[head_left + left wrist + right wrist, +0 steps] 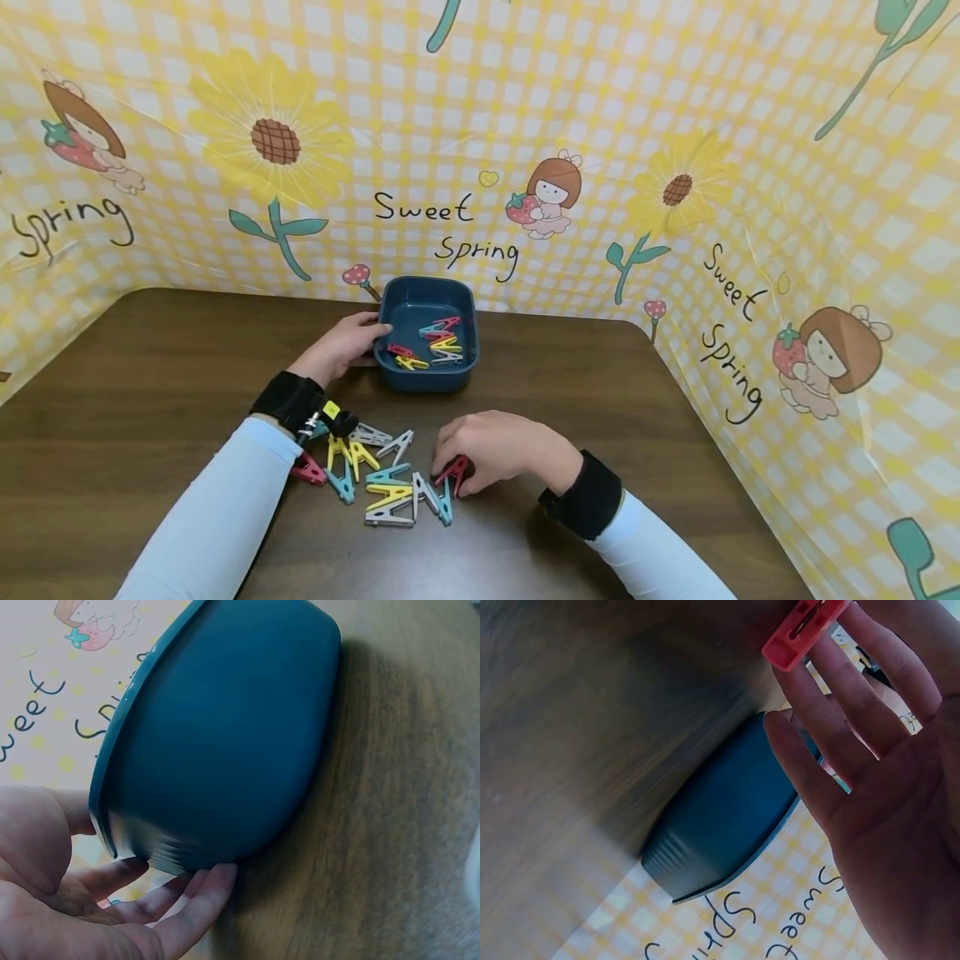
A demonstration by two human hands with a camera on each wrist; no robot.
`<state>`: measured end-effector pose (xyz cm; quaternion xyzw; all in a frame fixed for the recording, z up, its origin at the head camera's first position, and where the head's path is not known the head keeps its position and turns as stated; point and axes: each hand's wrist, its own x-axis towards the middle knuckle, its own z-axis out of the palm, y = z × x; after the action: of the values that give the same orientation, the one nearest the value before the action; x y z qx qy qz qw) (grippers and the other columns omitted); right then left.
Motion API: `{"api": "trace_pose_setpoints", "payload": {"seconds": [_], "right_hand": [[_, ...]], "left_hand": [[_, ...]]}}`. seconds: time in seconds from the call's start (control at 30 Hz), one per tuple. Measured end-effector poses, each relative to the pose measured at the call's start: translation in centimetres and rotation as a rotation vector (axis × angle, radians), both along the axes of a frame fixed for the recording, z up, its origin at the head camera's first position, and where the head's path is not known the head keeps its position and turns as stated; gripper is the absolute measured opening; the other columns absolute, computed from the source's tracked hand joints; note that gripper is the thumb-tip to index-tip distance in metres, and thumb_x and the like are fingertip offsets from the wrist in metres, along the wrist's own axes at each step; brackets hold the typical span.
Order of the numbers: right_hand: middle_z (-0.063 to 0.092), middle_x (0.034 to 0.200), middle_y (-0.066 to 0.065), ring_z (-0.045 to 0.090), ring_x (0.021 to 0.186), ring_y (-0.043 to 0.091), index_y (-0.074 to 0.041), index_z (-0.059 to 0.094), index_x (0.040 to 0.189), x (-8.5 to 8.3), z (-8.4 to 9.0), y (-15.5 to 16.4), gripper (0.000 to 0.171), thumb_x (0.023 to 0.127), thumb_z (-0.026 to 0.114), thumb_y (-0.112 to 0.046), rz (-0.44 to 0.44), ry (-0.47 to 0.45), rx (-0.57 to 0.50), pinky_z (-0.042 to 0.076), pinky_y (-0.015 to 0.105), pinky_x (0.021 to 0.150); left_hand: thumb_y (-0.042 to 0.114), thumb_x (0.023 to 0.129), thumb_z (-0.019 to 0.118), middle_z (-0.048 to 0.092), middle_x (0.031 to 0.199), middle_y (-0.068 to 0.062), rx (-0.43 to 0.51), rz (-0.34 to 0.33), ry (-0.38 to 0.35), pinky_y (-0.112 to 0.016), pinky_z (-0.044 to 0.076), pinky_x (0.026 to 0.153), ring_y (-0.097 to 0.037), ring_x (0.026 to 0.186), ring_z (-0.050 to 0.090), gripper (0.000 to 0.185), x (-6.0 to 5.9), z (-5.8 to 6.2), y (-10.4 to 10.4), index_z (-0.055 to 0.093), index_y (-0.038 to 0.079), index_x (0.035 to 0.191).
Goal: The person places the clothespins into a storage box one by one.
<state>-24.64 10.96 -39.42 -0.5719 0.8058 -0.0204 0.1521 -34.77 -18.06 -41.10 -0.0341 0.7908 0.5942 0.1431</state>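
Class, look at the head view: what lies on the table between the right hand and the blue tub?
Only bare dark wood tabletop lies between the right hand and the blue tub; the head view shows this. The loose pegs lie left of that hand.

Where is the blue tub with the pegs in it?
In the head view the blue tub sits on the brown table near the back wall, just beyond the loose pile of pegs. The left hand touches its left side.
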Motion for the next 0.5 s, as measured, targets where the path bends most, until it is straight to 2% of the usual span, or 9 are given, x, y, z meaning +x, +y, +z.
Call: {"api": "trace_pose_setpoints", "payload": {"seconds": [0.23, 0.5], "right_hand": [[0.077, 0.118, -0.006, 0.065, 0.103, 0.005, -0.023, 0.083, 0.123, 0.14, 0.14, -0.22, 0.027, 0.096, 0.086, -0.026, 0.010, -0.005, -0.002, 0.052, 0.010, 0.089], [0.078, 0.116, -0.003, 0.069, 0.101, 0.006, -0.020, 0.083, 0.121, -0.27, 0.12, 0.01, 0.026, 0.096, 0.085, -0.026, -0.004, -0.048, -0.010, 0.054, 0.009, 0.091]], "left_hand": [[0.035, 0.118, 0.044, 0.042, 0.169, -0.028, -0.007, 0.008, -0.001, -0.055, 0.050, 0.122, -0.039, 0.148, 0.052, 0.067, -0.13, -0.28, -0.05, 0.020, 0.006, 0.174], [0.036, 0.118, 0.044, 0.042, 0.168, -0.028, -0.013, 0.011, -0.004, -0.055, 0.050, 0.123, -0.037, 0.145, 0.054, 0.067, -0.15, -0.25, -0.04, 0.021, 0.007, 0.174]]}}
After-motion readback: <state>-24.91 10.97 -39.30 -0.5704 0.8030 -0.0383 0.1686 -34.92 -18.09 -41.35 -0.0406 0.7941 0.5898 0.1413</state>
